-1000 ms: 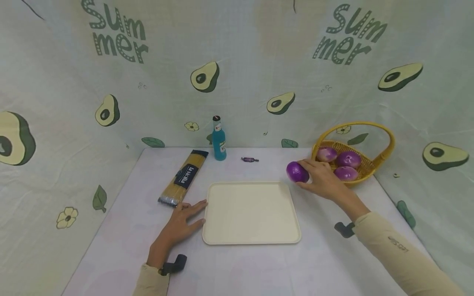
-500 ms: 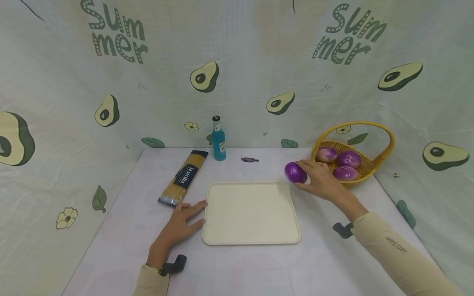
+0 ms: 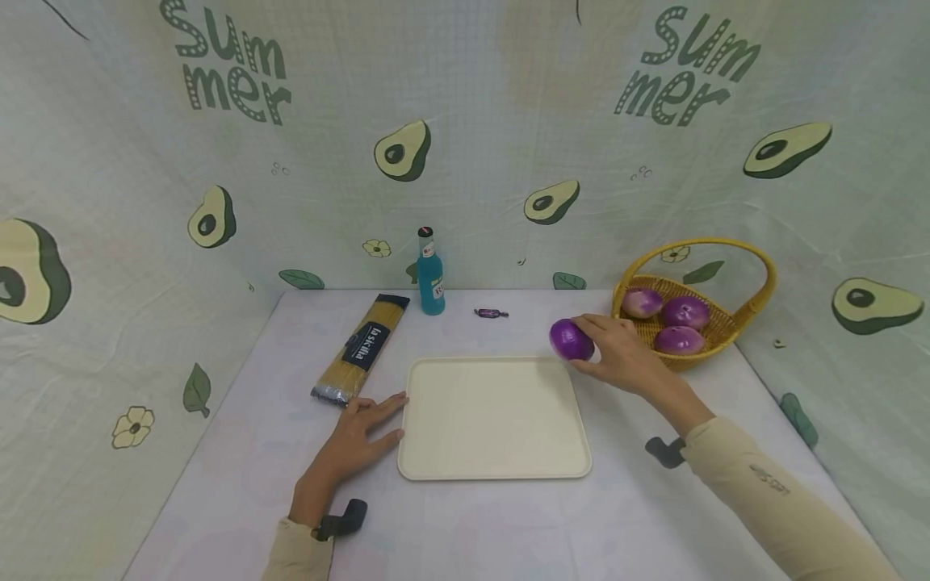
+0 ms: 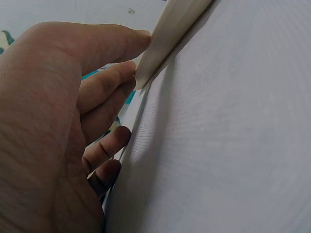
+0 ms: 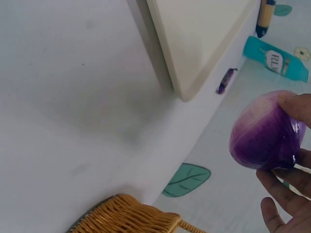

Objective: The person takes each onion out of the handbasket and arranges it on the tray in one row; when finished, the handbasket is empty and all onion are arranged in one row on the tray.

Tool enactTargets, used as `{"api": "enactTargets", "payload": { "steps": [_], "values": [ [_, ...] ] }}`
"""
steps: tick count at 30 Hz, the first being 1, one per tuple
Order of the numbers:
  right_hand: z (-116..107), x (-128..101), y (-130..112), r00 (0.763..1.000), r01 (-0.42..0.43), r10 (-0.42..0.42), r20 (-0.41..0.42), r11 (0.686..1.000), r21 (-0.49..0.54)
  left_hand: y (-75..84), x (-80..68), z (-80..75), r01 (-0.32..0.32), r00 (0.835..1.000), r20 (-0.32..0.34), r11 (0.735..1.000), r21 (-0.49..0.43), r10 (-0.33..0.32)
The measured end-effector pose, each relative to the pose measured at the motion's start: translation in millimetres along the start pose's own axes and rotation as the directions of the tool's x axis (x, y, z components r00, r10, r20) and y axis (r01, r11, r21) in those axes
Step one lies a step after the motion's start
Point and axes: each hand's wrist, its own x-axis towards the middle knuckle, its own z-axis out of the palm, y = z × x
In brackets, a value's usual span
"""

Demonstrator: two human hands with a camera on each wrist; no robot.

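Observation:
My right hand grips a purple onion just above the table, off the far right corner of the cream tray. The right wrist view shows the onion held by the fingers, with the tray's corner nearby. My left hand lies flat on the table with its fingertips against the tray's left edge; in the left wrist view the fingers touch the tray's rim. A yellow wicker basket at the right holds three more purple onions.
A packet of spaghetti lies left of the tray. A blue bottle stands at the back, with a small wrapped sweet to its right. Avocado-print cloth walls enclose the table on three sides.
My right hand has carried the onion a little to the left, away from the basket and toward the tray's far right corner. The left hand has not moved.

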Motion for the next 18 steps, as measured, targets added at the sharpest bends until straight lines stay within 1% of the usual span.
{"api": "enactTargets", "payload": {
  "steps": [4, 9, 15, 18],
  "values": [
    [1.4, 1.2, -3.3, 1.000, 0.013, -0.013, -0.005, 1.000, 0.002, 0.2, 0.1, 1.2, 0.007, 1.000, -0.002, 1.000, 0.004, -0.007],
    [3.1, 2.0, -7.2, 1.000, 0.007, -0.007, 0.005, 1.000, 0.007, 1.2, 0.5, 1.0, 0.015, 1.000, 0.000, 1.000, 0.012, -0.015],
    [4.5, 3.9, -11.8, 1.000, 0.006, -0.006, 0.023, 1.000, 0.004, 1.5, -0.1, 0.8, 0.008, 1.000, -0.009, 1.000, 0.008, -0.008],
    [5.5, 4.8, -14.3, 1.000, 0.009, -0.009, 0.019, 1.000, 0.005, 0.9, -0.1, 0.6, 0.001, 1.000, -0.014, 1.000, 0.007, -0.001]
  ]
}}
